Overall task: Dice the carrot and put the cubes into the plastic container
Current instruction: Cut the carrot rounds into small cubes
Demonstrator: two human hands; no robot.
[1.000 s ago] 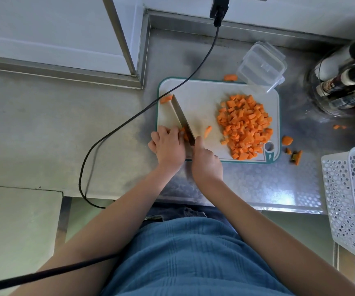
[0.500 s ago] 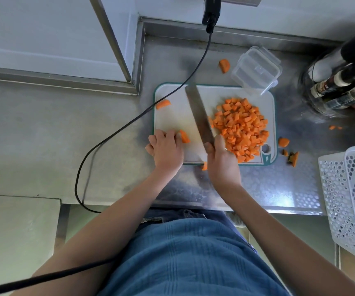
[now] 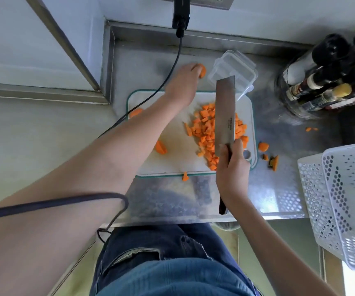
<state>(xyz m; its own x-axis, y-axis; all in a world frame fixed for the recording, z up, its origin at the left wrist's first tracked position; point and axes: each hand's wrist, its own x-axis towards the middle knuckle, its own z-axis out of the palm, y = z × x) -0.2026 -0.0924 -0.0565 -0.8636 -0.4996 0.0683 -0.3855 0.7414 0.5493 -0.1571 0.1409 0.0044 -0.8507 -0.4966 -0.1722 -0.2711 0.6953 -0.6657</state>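
Observation:
A pile of carrot cubes [image 3: 206, 131] lies on the white cutting board [image 3: 172, 163]. My right hand [image 3: 232, 167] grips a cleaver [image 3: 225, 116], whose flat blade hangs over the pile. My left hand [image 3: 181, 86] is stretched past the board's far edge, its fingertips on a carrot chunk [image 3: 266, 72] lying on the steel counter. The clear plastic container [image 3: 234, 71] stands just right of that chunk, behind the board. Larger uncut carrot pieces lie on the board's left part [image 3: 161, 148] and at its left edge [image 3: 136, 112].
A black cable [image 3: 172, 71] runs from a wall plug across the counter under my left arm. Bottles in a round holder [image 3: 322, 86] stand at the back right. White perforated baskets [image 3: 343, 199] sit at the right. Carrot scraps [image 3: 271, 162] lie right of the board.
My left hand left the board's near edge and reached far back to the carrot chunk behind the board. The cleaver moved right and now hangs over the cube pile.

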